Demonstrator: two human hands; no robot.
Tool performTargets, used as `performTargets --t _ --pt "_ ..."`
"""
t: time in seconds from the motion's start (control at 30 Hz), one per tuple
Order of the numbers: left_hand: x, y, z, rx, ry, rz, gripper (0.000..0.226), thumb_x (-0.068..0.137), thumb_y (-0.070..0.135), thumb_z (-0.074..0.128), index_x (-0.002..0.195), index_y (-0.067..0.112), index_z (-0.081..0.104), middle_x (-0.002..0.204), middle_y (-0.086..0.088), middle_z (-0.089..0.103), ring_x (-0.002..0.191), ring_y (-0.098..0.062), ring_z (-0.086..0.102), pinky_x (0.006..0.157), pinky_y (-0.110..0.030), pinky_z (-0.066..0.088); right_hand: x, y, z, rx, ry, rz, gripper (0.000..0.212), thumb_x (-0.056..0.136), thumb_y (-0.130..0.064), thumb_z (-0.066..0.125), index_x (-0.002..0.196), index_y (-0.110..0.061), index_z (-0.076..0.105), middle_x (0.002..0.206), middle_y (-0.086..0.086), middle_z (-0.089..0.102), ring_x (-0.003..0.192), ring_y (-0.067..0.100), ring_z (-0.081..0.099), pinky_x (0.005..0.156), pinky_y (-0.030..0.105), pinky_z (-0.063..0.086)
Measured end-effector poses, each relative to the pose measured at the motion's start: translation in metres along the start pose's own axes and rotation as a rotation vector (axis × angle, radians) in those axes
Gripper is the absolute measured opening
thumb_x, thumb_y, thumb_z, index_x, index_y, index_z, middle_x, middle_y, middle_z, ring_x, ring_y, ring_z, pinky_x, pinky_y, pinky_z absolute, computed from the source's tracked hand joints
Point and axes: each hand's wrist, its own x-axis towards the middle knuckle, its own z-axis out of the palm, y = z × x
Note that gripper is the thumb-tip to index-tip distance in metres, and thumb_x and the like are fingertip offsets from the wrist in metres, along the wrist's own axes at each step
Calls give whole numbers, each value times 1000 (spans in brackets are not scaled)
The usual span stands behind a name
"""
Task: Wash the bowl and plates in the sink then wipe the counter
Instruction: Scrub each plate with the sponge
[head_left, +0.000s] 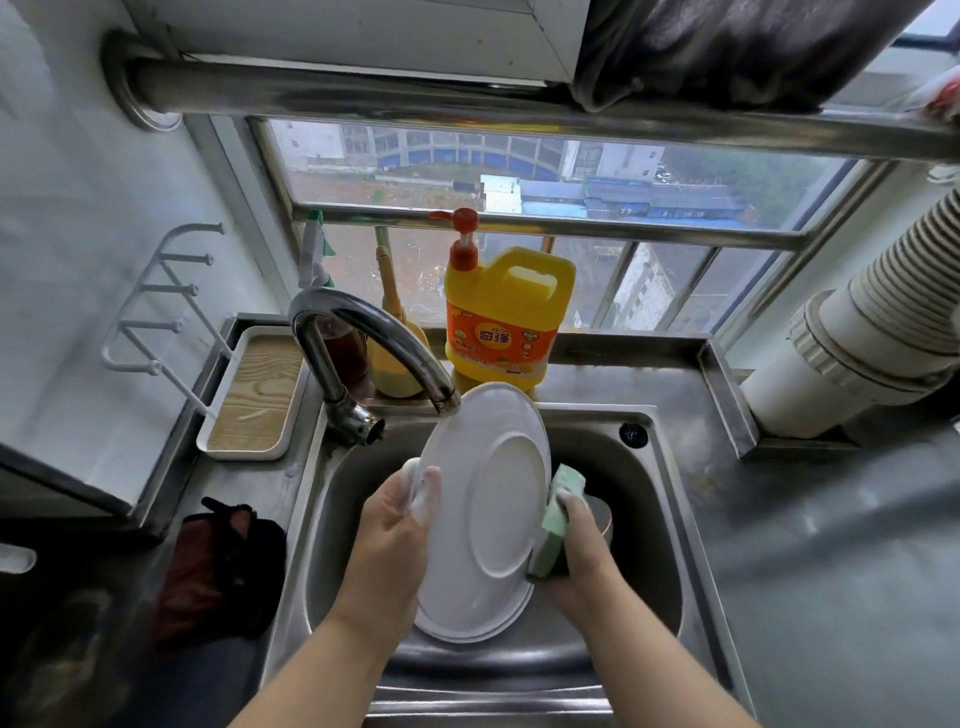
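Over sink (670, 525): plate (488, 509) upright, underside toward camera; left hand (400, 525) grips rim; right hand (576, 540) fingers clamped on sponge (558, 506).

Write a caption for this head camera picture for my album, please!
Left hand tilts a white plate over the sink; right hand scrubs with a green sponge.

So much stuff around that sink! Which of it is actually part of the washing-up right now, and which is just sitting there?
In use:
- white plate, tilted over the sink, gripped by the left hand
- green sponge, gripped by the right hand against the plate's edge
- second plate beneath
- tap

Lying about:
- yellow detergent jug
- wood-lined tray
- dark red cloth
- white wall hooks
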Motion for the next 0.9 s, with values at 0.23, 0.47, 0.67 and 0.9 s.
performTargets --t 0.23,0.47,0.67,0.9 --pt "9 -2 -42 74 -323 -284 20 77 27 67 94 16 63 88 -8 65 79 -20 64 64 -31 52 -22 -54 -15 -412 -104 -578 44 72 -27 52 115 -35 53 103 1 61 90 16 60 72 24 50" --pt "44 11 -21 217 -276 -188 20 95 22 54 80 11 63 77 -11 60 64 -16 58 58 -27 46 -61 -74 37 -1246 -71 -927 59 91 -43 51 143 -47 24 143 1 32 129 22 34 108 39 33" --pt "20 -8 -12 123 -103 -95 22 98 18 49 84 6 62 75 -12 62 67 -21 57 60 -31 48 -53 -62 44 -1099 -49 -858 58 91 -48 41 145 -38 25 150 2 27 137 22 26 108 37 29" --pt "18 -7 -17 165 -43 -56 23 97 16 51 79 5 61 72 -12 59 67 -22 52 59 -31 43 -65 -34 59 -1196 -176 -973 60 92 -45 47 146 -45 20 155 -2 19 143 17 14 115 36 19"
